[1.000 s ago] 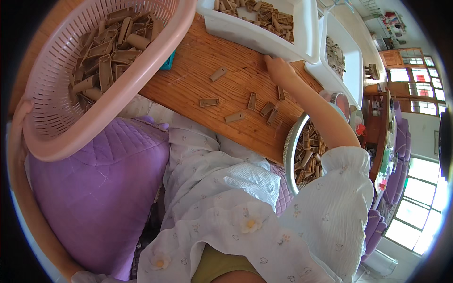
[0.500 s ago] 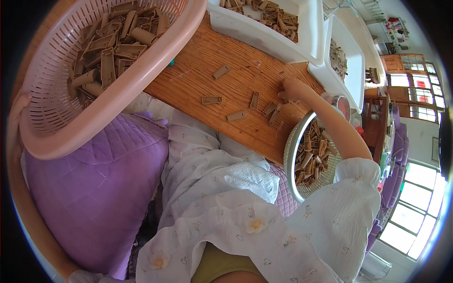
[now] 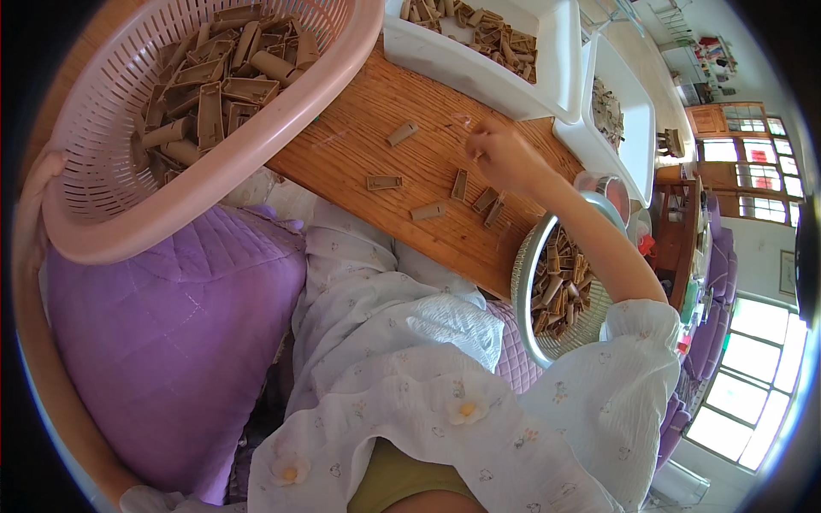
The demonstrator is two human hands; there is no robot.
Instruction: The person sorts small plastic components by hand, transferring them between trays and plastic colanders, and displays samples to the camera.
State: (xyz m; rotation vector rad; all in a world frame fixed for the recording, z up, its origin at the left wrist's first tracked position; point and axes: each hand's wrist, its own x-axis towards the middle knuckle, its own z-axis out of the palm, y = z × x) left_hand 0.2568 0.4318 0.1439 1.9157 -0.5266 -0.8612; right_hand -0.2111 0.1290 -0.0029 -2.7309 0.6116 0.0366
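My left hand grips the outer edge of a pink slotted plastic basket, which is tilted at the upper left. Many brown trough-shaped plastic pieces fill it. My right hand hovers over the wooden table, fingers curled together; whatever they may hold is hidden. Several of the same brown pieces lie loose below and left of it, among them one piece farther back and another near the front edge. Under my right forearm stands a round pale basket holding more brown pieces.
A white bin with brown pieces stands at the table's far side. Beside it, another white bin holds greyish bits. A clear round container sits behind my right forearm. A purple quilted cushion lies below the pink basket.
My right hand has moved left across the table, away from the white bins. The pink basket has shifted slightly up and right, with my left hand still on it. The loose pieces stay put.
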